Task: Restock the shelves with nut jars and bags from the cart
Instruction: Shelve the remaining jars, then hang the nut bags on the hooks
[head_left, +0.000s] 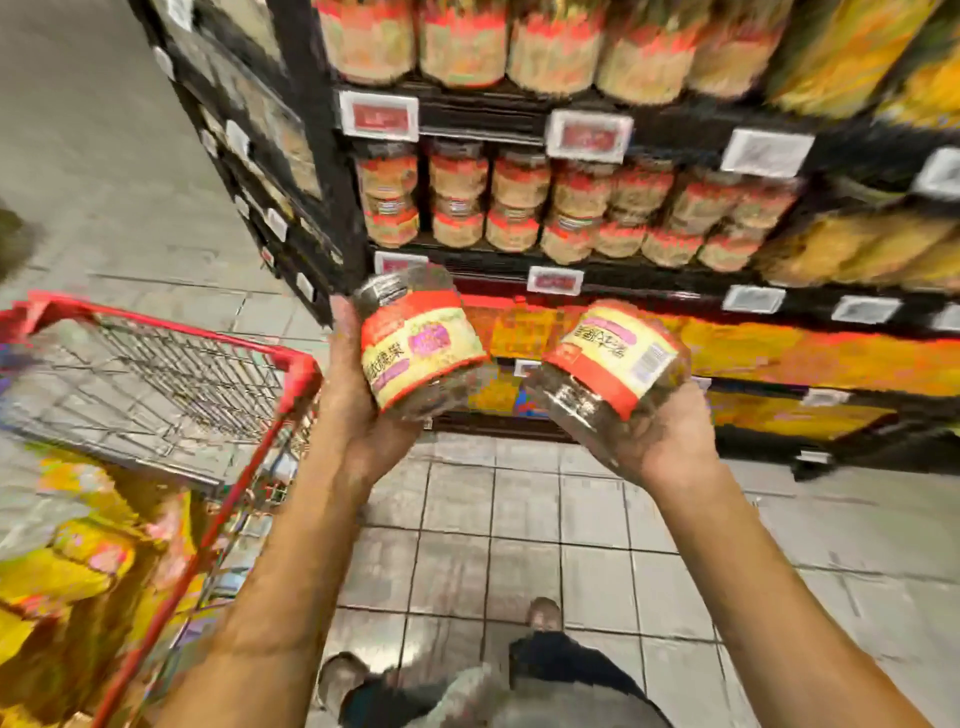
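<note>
My left hand (358, 410) grasps a clear plastic nut jar with red-yellow label (423, 345), and my right hand (672, 441) grasps a second tilted jar (615, 358), near the black shelves (483, 124).

view: head-worn | facing: forward, down | range: near shelves (649, 292)

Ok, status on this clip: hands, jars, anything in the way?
Left hand grips left jar, right hand grips right jar. Both tilted, short of the shelves. Cart at left, nothing blocking.
</note>
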